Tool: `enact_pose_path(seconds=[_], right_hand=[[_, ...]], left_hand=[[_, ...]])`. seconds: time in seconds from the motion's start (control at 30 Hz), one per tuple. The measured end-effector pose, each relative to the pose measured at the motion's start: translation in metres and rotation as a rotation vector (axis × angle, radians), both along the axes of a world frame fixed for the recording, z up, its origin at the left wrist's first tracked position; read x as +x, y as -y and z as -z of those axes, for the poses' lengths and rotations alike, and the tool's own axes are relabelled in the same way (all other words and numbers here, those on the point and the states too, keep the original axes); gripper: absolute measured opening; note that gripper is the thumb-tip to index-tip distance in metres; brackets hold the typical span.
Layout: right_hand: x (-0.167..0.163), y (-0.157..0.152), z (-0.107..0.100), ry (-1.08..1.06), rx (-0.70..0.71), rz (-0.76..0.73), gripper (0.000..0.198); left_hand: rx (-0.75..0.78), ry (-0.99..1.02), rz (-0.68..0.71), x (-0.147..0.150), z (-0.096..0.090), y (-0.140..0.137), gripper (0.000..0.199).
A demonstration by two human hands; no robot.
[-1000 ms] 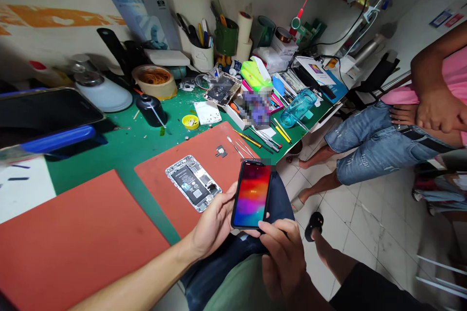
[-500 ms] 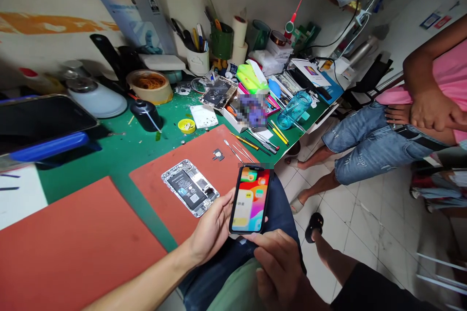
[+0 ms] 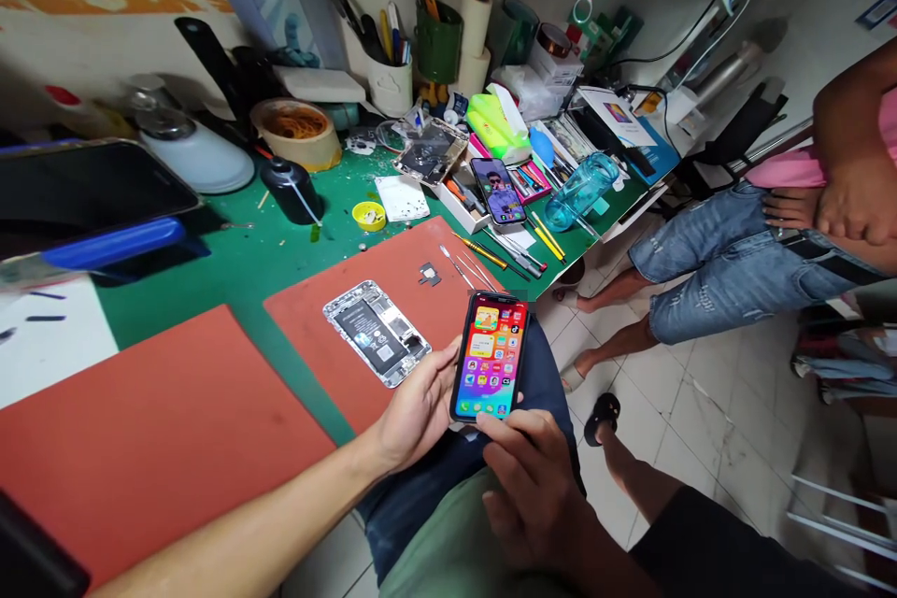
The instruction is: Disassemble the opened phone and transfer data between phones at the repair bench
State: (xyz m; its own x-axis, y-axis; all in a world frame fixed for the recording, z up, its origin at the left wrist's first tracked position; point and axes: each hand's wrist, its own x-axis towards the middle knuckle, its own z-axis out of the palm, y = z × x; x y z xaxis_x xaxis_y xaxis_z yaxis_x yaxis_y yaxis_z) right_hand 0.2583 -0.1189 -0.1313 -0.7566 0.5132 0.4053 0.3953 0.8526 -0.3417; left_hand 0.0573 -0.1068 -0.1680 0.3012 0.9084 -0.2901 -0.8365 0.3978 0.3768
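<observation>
My left hand (image 3: 420, 406) is closed round a smartphone (image 3: 489, 357), holding it upright over my lap with its lit screen facing me. Rows of app icons and a few widgets fill that screen. My right hand (image 3: 529, 462) is empty, its index fingertip at the screen's lower edge and its other fingers loosely bent. Behind the left hand, an opened phone (image 3: 377, 334) with its battery and circuit board bare lies on a red-brown mat (image 3: 308, 313). A small dark part (image 3: 429, 275) and several thin tools (image 3: 468, 266) lie farther up the mat.
On the green bench stand a black bottle (image 3: 291, 192), a tape roll (image 3: 298, 133), a yellow lid (image 3: 369, 216), a second lit phone (image 3: 499, 192) and a clear blue bottle (image 3: 580, 192). A person in denim shorts (image 3: 701, 271) stands at right; another person's leg (image 3: 637, 472) is nearer.
The held phone's screen has gone from large, enlarged tiles to a full home screen of icons. My right index finger has shifted slightly up onto the screen's bottom edge. The view has turned slightly.
</observation>
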Motion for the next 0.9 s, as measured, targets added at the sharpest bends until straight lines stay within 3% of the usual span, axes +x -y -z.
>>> enact_pose_path(seconds=[0.23,0.53,0.9], right_hand=[[-0.009,-0.006,0.0,0.047,0.058,0.104,0.046],[0.007,0.002,0.005,-0.082,0.06,0.067,0.027],[0.007,0.001,0.007,-0.081,0.076,0.081,0.03]], left_hand=[[0.0,-0.07,-0.009,0.0,0.0,0.001,0.073],[0.024,-0.078,0.024,0.0,0.002,0.002,0.062],[-0.021,-0.087,0.029,-0.001,0.001,0.0,0.058]])
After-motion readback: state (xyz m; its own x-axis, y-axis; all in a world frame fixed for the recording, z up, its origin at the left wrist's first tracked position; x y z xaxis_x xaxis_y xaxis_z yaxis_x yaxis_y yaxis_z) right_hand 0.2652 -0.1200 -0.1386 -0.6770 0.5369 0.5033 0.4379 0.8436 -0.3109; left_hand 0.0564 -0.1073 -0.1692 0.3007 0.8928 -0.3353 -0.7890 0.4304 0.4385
